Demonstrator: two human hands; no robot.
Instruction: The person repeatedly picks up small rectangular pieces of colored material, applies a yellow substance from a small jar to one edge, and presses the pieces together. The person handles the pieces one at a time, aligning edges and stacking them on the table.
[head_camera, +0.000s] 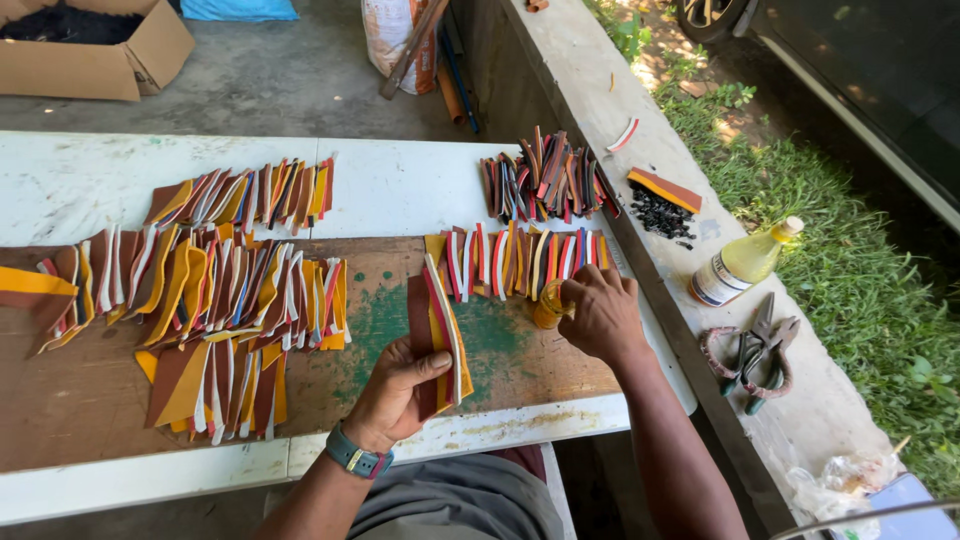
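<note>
Brown, yellow, red and white layers run lengthwise through the strip stack (440, 335) that my left hand (395, 395) grips upright, thumb across its face, fingers behind. It stands over the green-stained board (380, 320), near the bench's front edge. At two o'clock from it my right hand (600, 312) closes around a small amber jar (548, 305); its fingers hide the top. Fanned rows of cut strips (240, 290) lie at nine o'clock, another row (515, 260) at twelve. Pliers (758, 352) and a yellow bottle (742, 263) rest on the ledge at three.
</note>
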